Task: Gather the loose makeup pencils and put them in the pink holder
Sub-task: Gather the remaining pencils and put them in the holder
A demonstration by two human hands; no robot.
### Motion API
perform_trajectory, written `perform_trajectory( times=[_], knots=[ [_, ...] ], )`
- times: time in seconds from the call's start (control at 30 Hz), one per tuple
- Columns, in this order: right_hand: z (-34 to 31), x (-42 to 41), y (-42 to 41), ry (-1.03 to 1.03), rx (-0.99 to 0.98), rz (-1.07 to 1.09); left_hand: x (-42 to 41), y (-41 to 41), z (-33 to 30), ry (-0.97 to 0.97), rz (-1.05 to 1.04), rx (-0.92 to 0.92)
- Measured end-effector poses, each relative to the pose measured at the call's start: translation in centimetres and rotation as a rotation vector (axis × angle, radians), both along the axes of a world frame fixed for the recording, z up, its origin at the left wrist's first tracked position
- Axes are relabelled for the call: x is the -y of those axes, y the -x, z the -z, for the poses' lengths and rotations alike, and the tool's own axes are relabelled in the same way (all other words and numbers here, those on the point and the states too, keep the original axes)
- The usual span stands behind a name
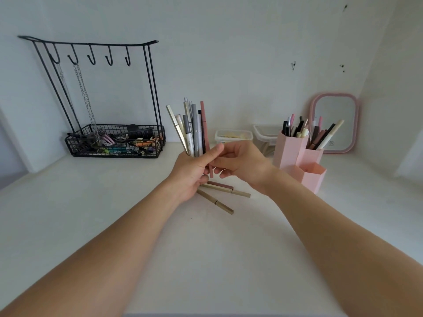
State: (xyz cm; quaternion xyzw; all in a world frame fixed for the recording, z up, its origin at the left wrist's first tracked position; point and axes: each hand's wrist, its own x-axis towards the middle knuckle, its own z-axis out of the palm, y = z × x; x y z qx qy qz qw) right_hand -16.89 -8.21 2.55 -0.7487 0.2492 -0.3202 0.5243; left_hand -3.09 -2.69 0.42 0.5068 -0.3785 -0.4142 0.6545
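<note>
My left hand [191, 173] grips a fanned, upright bunch of several makeup pencils [193, 129] in white, grey, gold and dusty pink. My right hand [240, 163] meets it from the right, its fingertips on the lower end of the pink pencil in that bunch. Below the hands, three loose pencils lie on the white tabletop: a gold one [216, 202], a beige one [240, 193] and a mauve one [223, 185]. The pink holder [297, 154], made of hexagonal tubes, stands to the right with several pencils upright in its taller tubes; its front tube looks empty.
A black wire rack [114, 143] with hooks, chains and a basket of hair clips stands at the back left. Two clear plastic containers [233, 135] sit against the wall. A pink-framed mirror [334, 122] leans behind the holder.
</note>
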Motion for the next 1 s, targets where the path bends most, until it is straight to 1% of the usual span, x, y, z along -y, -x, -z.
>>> perform_trajectory(
  times=[0.13,0.23,0.4,0.53,0.7,0.83,0.9,1.0],
  knots=[
    [0.5,-0.6,-0.6,-0.082,0.102,0.018,-0.1,0.2,0.0,0.007,-0.019,-0.006],
    [0.7,-0.8,-0.8,-0.155,0.135,0.026,0.2,0.0,0.3,-0.023,-0.055,0.028],
    [0.6,-0.4,-0.5,-0.176,0.081,0.044,0.7,-0.4,0.5,-0.065,-0.137,0.125],
    [0.4,-0.3,-0.4,-0.144,0.042,0.055,0.7,-0.5,0.4,-0.067,-0.149,0.115],
    [0.1,-0.2,-0.3,-0.043,-0.032,0.038,0.9,-0.5,0.6,-0.053,-0.142,0.101],
    [-0.3,0.3,0.0,0.059,-0.115,0.091,0.9,-0.6,0.2,-0.016,-0.117,0.02],
    [-0.3,0.7,0.2,0.193,-0.239,0.136,0.8,-0.9,0.0,-0.008,-0.12,-0.002],
    [0.1,0.9,0.4,0.452,-0.55,0.113,0.8,-1.3,0.1,0.026,-0.157,-0.015]
  ],
)
